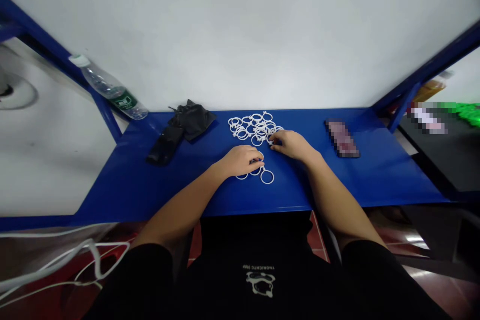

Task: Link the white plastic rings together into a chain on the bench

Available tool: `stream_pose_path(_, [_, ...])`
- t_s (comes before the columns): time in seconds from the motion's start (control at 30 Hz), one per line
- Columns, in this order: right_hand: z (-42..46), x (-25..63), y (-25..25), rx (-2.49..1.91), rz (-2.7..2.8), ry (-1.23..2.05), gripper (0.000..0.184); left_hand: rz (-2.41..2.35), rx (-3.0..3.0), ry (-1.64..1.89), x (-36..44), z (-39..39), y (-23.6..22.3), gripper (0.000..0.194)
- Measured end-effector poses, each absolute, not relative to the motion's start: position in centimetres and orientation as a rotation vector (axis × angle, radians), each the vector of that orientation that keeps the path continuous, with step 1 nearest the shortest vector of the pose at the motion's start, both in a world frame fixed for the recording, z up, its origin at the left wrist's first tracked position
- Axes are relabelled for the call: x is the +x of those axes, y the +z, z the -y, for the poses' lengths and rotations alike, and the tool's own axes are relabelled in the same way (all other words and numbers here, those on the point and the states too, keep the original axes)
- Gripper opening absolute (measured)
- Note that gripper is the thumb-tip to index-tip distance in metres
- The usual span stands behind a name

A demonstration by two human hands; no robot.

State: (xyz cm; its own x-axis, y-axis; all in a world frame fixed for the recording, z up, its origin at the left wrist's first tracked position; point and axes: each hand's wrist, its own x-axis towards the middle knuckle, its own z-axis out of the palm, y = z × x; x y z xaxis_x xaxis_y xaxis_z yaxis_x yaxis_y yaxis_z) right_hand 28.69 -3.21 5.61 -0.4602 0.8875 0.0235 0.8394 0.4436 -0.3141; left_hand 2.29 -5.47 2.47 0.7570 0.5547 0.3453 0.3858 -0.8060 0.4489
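Note:
White curtain rings [242, 133], each with a small eyelet, lie in a loose pile near the back of the blue table. At the pile's right edge my right hand [288, 144] has its fingers closed in a pinch on a ring. My left hand [242, 161] is just in front of the pile, thumb and fingers closed around part of a ring, which they largely hide. Below the left fingers several more rings lie partly covered. One single ring [267, 177] shows whole there, flat on the table.
On the left lie a black pouch [193, 120] and a dark phone-like object [165, 145]. A clear bottle [108, 87] with a green label stands behind them. A pixelated phone-shaped object [342, 138] lies on the right of the blue table [378, 175]. Blue frame bars flank both sides.

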Motion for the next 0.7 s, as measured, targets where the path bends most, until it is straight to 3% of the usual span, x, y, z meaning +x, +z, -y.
stream_pose_path(0.7, [3.68,28.19,5.92,-1.424,2.384,0.286,0.02,-0.896,2.546,0.956,2.2,4.99,2.07,0.015])
